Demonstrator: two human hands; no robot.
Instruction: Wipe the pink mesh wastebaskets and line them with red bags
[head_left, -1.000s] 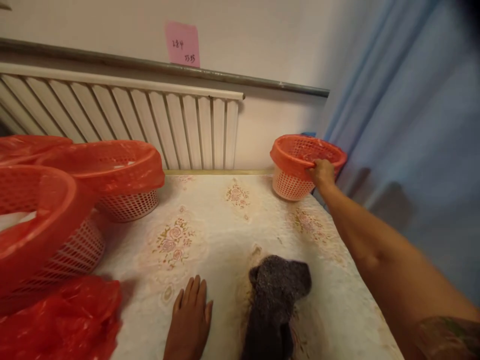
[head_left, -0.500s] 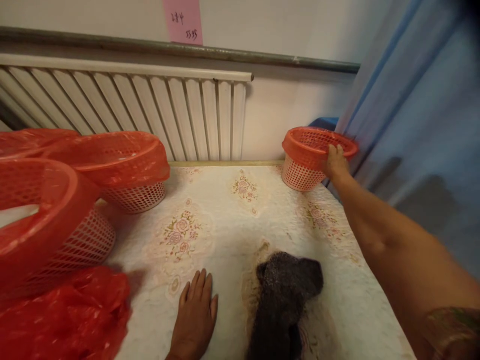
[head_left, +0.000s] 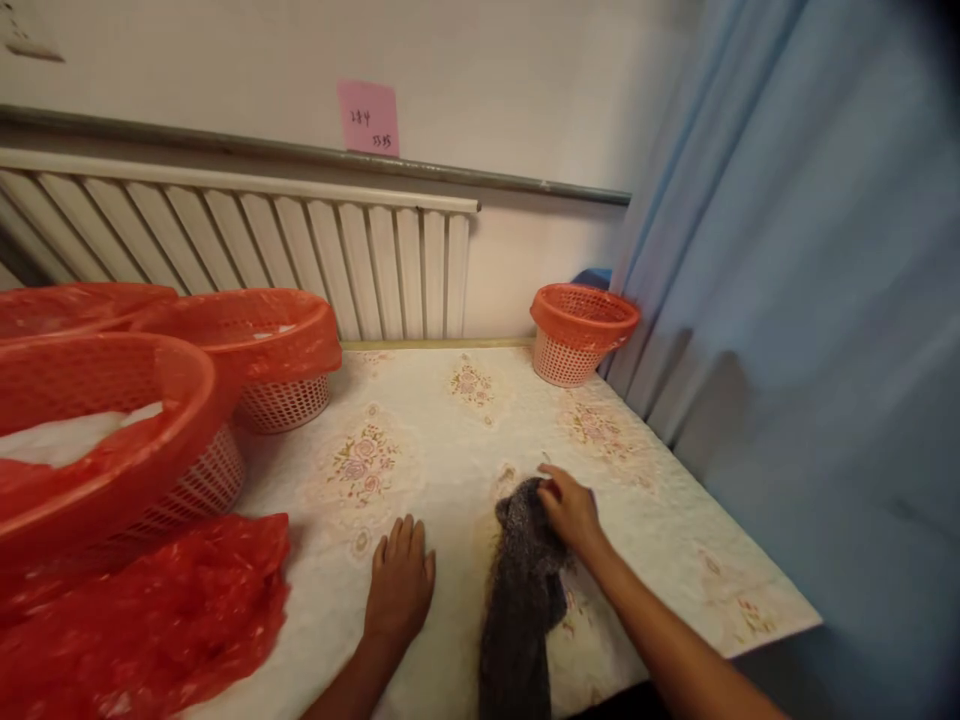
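Observation:
A dark grey knitted cloth [head_left: 520, 600] lies on the floral tablecloth [head_left: 420, 450] near the front edge. My right hand [head_left: 568, 510] rests on the cloth's far end, fingers curled onto it. My left hand [head_left: 400, 585] lies flat on the tablecloth just left of the cloth, fingers together and stretched out. A small red-lined mesh basket [head_left: 581, 330] stands alone at the far right corner, with no hand on it.
Three larger baskets lined with red plastic bags [head_left: 255, 350] crowd the left side, and a loose red bag [head_left: 142, 620] lies in front of them. A white radiator [head_left: 247, 250] and a pink note [head_left: 367, 117] are on the wall behind. A blue curtain [head_left: 810, 300] hangs on the right.
My right hand has let go of the small basket at the far right corner and come back onto the grey cloth. My left hand has stayed flat on the table.

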